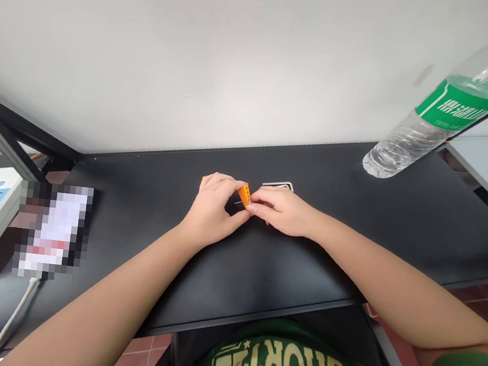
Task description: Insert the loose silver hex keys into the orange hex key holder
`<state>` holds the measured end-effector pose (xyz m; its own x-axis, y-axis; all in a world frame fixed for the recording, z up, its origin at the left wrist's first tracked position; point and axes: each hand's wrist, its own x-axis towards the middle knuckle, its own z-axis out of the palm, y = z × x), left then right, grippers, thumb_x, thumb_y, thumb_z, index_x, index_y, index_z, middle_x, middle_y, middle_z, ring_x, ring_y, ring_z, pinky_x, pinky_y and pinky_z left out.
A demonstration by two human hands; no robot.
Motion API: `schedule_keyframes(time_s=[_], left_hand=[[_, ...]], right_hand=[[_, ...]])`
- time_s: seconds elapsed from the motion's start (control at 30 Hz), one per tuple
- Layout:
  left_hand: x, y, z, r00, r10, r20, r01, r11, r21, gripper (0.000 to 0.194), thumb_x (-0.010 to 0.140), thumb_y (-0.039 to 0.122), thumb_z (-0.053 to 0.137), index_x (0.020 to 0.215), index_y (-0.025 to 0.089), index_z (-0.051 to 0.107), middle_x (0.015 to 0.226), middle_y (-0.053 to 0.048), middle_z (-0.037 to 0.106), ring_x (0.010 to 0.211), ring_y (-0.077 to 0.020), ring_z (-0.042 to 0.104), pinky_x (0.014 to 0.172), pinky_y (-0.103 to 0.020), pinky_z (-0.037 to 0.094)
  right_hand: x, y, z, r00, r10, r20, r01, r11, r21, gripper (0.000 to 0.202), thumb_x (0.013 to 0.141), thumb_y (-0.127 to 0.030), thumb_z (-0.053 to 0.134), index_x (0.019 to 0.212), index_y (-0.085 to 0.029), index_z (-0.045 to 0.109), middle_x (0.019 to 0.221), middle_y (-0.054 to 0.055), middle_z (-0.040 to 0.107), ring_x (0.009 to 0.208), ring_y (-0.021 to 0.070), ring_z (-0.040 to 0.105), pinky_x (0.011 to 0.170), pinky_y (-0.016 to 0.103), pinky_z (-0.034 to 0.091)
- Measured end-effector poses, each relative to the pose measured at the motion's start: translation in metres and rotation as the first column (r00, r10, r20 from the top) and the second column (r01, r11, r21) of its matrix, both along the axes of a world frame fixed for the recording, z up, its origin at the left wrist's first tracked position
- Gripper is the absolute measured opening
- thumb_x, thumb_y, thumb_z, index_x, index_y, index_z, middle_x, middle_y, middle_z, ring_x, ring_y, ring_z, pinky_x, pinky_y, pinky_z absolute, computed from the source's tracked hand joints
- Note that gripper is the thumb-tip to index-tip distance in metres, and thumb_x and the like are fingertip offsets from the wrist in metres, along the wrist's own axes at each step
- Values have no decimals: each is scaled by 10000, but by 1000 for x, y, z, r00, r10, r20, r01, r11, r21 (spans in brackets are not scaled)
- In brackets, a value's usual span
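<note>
Head view: orange block [245, 194] held over the black table [285, 287].
Seen from beside it, the left hand [214, 208] grips the block between thumb and fingers, apparently to steady its holed end toward the right hand [283, 211]; whether those fingertips grip anything cannot be told. Bent metal [291, 185] lies just beyond.

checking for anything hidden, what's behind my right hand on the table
Behind your right hand, a pale-edged object pokes out on the black table. The hand covers the rest, so its full shape can't be told.
</note>
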<state>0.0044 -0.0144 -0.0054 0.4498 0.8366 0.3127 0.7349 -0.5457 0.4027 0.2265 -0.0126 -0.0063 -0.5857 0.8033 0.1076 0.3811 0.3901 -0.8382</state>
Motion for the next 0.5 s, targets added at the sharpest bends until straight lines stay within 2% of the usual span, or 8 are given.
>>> schedule_keyframes(time_s=[0.07,0.17,0.23,0.33,0.4,0.5], left_hand=[[0,0,-1,1000,1,-12,-1,1000,13,333,865,402,703,1162,268,629,1106,-38,711,1138,-233,627,1129,-459,424],[1,-1,0,1000,5,-24,-4,1000,28,333,856,403,708,1148,265,625,1114,-40,710,1148,-235,628,1170,-481,399],[2,-2,0,999,8,-41,-7,999,42,328,851,387,705,1144,266,621,1097,-38,708,1149,-235,629,1203,-502,370],[4,-5,2,997,12,-78,-7,998,69,291,852,344,682,1126,270,618,1056,-34,705,1153,-237,629,1237,-522,333],[5,-6,2,996,18,-91,-11,997,78,281,849,326,680,1116,270,615,1053,-35,704,1167,-243,626,1241,-525,327],[6,-7,2,997,20,-73,-15,998,68,277,853,371,707,1091,265,614,1052,-33,707,1161,-246,627,1218,-512,348]], right_hand=[[-4,-3,0,999,3,-42,-10,989,-146,316,1012,-433,551,823,-185,600,754,-3,602,663,132,554,656,287,425],[-5,-3,-3,989,-56,-135,11,950,-313,295,971,-477,605,873,-200,602,735,-31,582,596,119,529,590,274,410],[-6,-3,-4,987,-83,-138,37,950,-309,297,934,-487,651,867,-201,613,742,-31,576,613,118,513,583,270,396],[-8,-4,-3,987,-137,-78,120,974,-193,327,887,-475,700,770,-192,586,715,-25,553,641,122,477,583,269,359],[-9,-6,-1,986,-149,-69,136,977,-164,307,902,-426,677,740,-191,566,704,-24,554,638,120,481,585,267,357],[-6,-7,1,989,-102,-104,71,962,-263,258,952,-395,609,788,-196,590,671,-28,570,594,120,528,575,260,399]])
